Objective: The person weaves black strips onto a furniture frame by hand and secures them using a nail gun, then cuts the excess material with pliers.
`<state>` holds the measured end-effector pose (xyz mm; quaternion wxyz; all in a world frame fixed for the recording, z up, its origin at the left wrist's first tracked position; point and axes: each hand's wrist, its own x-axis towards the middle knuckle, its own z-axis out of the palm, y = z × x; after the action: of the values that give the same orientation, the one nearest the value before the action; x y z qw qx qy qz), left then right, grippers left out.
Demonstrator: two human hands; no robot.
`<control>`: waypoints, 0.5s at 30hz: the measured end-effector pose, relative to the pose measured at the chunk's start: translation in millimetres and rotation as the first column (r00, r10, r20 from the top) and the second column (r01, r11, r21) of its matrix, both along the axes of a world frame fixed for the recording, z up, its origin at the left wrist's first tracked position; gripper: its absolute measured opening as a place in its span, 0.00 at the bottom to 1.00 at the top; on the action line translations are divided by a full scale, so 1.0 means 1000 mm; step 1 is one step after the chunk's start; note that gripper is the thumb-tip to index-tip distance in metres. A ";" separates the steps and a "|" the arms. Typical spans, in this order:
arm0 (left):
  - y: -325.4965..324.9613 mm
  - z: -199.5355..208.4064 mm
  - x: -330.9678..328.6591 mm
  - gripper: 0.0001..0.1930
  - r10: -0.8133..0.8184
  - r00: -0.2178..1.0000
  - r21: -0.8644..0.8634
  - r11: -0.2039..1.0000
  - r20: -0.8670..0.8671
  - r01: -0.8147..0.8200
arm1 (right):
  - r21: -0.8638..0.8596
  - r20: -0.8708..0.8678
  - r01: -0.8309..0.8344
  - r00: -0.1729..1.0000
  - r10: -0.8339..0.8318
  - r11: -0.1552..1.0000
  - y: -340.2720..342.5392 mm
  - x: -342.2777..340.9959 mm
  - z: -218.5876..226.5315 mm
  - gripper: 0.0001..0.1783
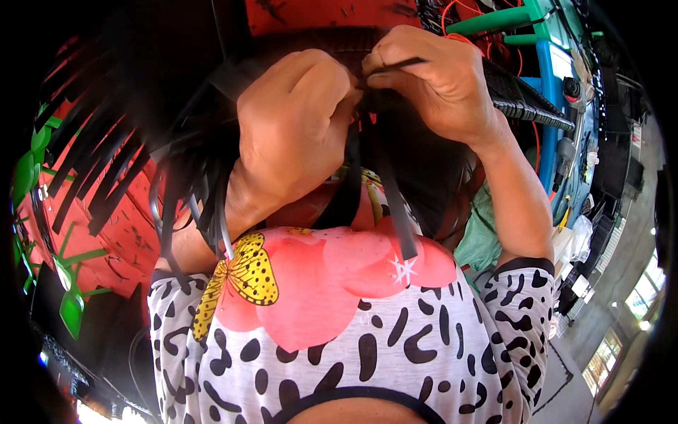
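Note:
Close together in the upper middle are my two hands, their fingertips nearly meeting over dark woven work. My right hand (445,85) pinches a flat black strip (402,65) between thumb and fingers. My left hand (293,124) is closed with its fingertips turned in toward the same spot; what they grip is dark and hidden behind the knuckles. Below the hands another flat black strip (395,201) hangs in front of my shirt. A fan of several loose black strips (106,169) spreads out on the left, partly blurred.
A black woven edge (530,102) runs right of my right wrist. Behind it stands a blue table (575,184) with tools on it, beside a green frame (494,21). The red floor (120,247) on the left carries dark scraps and green chair-like pieces (70,311).

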<state>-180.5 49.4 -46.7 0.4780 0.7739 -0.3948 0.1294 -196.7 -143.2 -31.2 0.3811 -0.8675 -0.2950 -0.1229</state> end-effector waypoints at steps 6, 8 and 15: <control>0.004 -0.002 -0.006 0.09 0.002 0.995 -0.042 0.999 0.098 0.002 | -0.005 -0.319 0.066 0.946 -0.064 0.998 0.009 0.001 0.012 0.03; 0.006 -0.006 -0.004 0.10 -0.022 0.989 -0.043 0.999 0.146 0.029 | -0.008 -0.393 0.066 0.917 -0.064 0.998 0.011 0.003 0.015 0.03; 0.006 -0.003 -0.005 0.17 -0.111 0.978 0.093 0.991 0.178 0.096 | 0.044 -0.657 0.086 0.753 -0.036 0.995 0.006 0.008 0.004 0.07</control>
<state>-185.4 55.2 -49.9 0.4130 0.7565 -0.4818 0.1583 -188.4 -136.9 -26.9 0.4870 -0.8505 -0.1100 0.1655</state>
